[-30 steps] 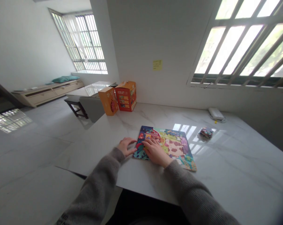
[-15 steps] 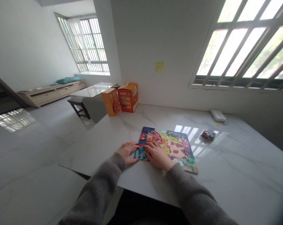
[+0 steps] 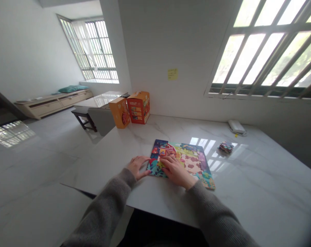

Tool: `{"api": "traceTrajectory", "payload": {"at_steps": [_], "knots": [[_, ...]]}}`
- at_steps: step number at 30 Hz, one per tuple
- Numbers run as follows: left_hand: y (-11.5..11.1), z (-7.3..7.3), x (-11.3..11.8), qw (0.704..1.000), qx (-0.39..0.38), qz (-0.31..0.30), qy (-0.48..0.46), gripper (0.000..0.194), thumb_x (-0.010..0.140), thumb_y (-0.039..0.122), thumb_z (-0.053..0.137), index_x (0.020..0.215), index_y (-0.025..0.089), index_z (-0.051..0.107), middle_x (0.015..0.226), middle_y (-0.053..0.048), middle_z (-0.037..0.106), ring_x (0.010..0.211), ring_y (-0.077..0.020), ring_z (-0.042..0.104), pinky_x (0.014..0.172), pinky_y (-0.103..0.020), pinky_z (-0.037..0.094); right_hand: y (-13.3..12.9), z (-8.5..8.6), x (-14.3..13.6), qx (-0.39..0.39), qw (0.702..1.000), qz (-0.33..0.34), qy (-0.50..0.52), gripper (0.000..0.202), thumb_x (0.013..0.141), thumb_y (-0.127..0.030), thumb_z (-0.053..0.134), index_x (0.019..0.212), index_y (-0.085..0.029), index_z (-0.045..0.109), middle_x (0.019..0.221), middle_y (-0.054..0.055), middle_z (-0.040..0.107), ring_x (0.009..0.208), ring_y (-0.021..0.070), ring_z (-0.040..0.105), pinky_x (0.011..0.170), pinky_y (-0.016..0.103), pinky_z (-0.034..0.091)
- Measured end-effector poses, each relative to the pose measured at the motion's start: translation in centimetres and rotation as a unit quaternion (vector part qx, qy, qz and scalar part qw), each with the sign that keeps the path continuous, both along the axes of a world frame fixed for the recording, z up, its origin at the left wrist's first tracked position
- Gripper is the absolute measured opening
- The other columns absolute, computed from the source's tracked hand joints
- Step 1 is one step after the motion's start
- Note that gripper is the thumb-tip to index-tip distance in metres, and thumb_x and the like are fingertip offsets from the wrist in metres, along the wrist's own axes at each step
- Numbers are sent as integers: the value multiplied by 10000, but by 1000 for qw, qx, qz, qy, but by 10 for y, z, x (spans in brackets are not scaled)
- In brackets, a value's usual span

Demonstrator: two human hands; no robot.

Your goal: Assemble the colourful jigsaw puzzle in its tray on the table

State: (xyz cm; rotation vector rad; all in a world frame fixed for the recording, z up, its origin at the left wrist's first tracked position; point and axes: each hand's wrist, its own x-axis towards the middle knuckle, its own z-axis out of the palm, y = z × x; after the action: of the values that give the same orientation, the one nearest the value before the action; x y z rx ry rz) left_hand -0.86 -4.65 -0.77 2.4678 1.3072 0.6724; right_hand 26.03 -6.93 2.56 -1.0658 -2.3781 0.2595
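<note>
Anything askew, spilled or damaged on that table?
Nothing stands out: no spill or damage shows. The puzzle lies flat, left hand at its left edge, right hand on top; the orange box and red-orange box stand upright.

Walls: painted white, shaded between windows.
Right window: crossed by bars, flooded with daylight.
Far-left window: barred, partly covered by a white curtain.
Low cabinet: set along the left wall, topped with teal cloth.
Floor: pale, veined, window light mirrored at left.
</note>
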Motion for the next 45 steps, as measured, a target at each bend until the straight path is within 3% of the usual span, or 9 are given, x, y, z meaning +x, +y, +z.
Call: {"api": "traceTrajectory", "payload": {"at_steps": [4,9,15,20,26,30,36,41,45], "knots": [[5,-3,-2,999,-13,15,-29,453,897,480,520,1257,219,603,1244,-94,661,1162,-268,577,1026,-409,415,-13,6,32,-5,999,-24,40,308,986,-224,476,1263,-259,606,1237,99,624,1151,249,562,1008,459,476],[8,-6,2,999,-3,33,-32,390,894,436,512,1179,207,649,1181,-92,688,1113,-262,600,1001,-413,436,-22,-4,73,-5,997,-69,45,287,974,-251,505,1233,-267,626,1175,97,647,1114,262,573,1004,494,470],[11,-4,5,996,42,47,-56,308,898,393,515,1083,206,675,1104,-84,706,1049,-246,625,943,-388,481,-15,-9,108,5,993,-92,76,297,975,-232,455,1216,-251,629,1191,100,644,1144,255,564,1010,465,461],[9,12,16,984,111,34,-133,236,897,322,519,1010,195,682,1006,-80,708,972,-231,644,890,-369,518,25,-16,182,100,953,-267,104,276,925,-255,469,1147,-209,626,1144,117,632,1116,282,549,1005,486,438],[4,41,55,970,99,-10,-221,181,913,245,520,963,184,682,969,-69,686,912,-194,642,818,-312,536,73,-42,260,144,843,-517,47,371,872,-364,527,1176,-157,575,1334,188,479,1245,323,419,1039,484,371],[10,55,89,958,85,-64,-266,173,924,233,524,953,177,685,957,-68,672,920,-189,638,832,-305,526,90,-48,269,107,809,-577,37,463,866,-460,553,1239,-187,530,1411,179,419,1263,337,392,981,469,388],[23,69,134,948,47,-104,-298,162,921,239,540,933,177,690,951,-73,669,899,-187,627,796,-309,524,97,-44,276,20,806,-591,24,417,895,-438,536,1220,-178,511,1131,140,565,1022,286,547,889,433,401],[24,62,153,938,38,-104,-329,168,908,231,525,913,179,685,920,-77,655,897,-197,621,795,-330,526,92,-46,282,78,807,-578,94,372,876,-417,544,1155,-172,519,1046,122,571,952,262,547,853,397,424],[22,52,155,938,15,-108,-328,146,876,248,559,898,181,687,925,-76,653,908,-205,621,825,-342,522,86,-41,277,147,799,-562,155,342,857,-424,551,1107,-193,518,1068,125,577,1010,284,527,923,477,416]]}}
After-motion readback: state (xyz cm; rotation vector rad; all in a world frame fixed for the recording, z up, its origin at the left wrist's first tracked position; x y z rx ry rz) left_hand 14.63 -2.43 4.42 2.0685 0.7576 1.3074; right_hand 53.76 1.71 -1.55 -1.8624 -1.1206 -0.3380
